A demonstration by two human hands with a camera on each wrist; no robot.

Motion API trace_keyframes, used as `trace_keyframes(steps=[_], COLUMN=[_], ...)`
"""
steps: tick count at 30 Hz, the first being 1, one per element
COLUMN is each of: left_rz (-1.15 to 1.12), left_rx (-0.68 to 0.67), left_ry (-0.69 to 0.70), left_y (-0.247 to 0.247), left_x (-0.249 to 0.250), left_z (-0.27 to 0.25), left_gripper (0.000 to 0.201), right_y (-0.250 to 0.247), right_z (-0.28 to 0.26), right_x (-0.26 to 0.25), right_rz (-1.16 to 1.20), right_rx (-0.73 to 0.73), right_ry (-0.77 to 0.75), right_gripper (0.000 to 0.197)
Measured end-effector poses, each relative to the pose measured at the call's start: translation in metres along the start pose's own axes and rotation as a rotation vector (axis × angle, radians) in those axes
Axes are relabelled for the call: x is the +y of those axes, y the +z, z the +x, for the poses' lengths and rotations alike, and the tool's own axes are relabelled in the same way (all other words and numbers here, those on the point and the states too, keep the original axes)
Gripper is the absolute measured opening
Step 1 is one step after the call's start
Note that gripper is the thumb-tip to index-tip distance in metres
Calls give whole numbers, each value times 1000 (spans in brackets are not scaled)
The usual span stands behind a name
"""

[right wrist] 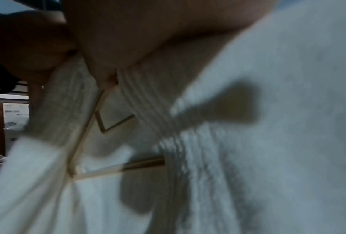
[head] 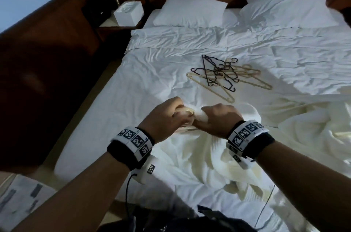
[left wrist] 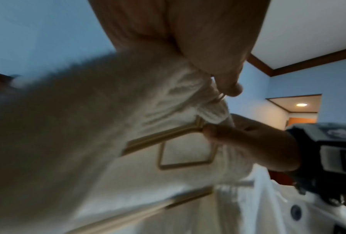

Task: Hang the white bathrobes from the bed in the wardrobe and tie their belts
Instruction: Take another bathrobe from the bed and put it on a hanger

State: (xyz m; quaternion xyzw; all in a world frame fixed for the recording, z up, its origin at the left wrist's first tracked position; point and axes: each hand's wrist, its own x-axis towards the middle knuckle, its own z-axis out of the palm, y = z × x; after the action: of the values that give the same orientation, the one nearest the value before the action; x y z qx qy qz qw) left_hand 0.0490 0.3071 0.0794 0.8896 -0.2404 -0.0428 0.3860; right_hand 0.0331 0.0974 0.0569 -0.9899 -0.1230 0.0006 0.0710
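At six o'clock on the bed point(head: 117, 87), the left hand point(head: 163, 117) grips a beige hanger point(left wrist: 164, 136) while the right hand point(head: 214, 119) clutches the bathrobe point(head: 199, 159) collar, whose loose bunched fabric could slip off the hanger's shoulder.

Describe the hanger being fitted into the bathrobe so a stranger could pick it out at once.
Start at the bed and come to its near edge, where both hands meet over a rumpled white bathrobe. The beige hanger sits between the left hand and right hand, its hook poking up. Unlike the loose pile of hangers further up the bed, it is gripped and half buried in cloth.
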Motion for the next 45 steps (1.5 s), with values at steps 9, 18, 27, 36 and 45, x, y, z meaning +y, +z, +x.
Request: trace_keyframes(steps=[9,18,27,36,45], left_rz=[141,-109,-163,734,1083], left_rx=[137,819,1293,1399,859], left_ry=[-446,-780,-506,-752,-1640], left_y=[-52,-229,-366,-407,-459], left_x=[-91,-147,-88,-48,4], left_z=[-115,-262,-467,-730,-910], left_gripper=[31,12,21,14,96], right_y=[-31,-66,-97,-100,-82], right_z=[34,69,50,-40,-140], right_x=[-85,-340,-651,-883,-1090], right_rz=[-89,-91,97,662,688], right_rx=[44,151,275,-117,-394], right_ry=[-202,-492,-992,-1417,-1922], right_gripper=[39,35,34,37,54])
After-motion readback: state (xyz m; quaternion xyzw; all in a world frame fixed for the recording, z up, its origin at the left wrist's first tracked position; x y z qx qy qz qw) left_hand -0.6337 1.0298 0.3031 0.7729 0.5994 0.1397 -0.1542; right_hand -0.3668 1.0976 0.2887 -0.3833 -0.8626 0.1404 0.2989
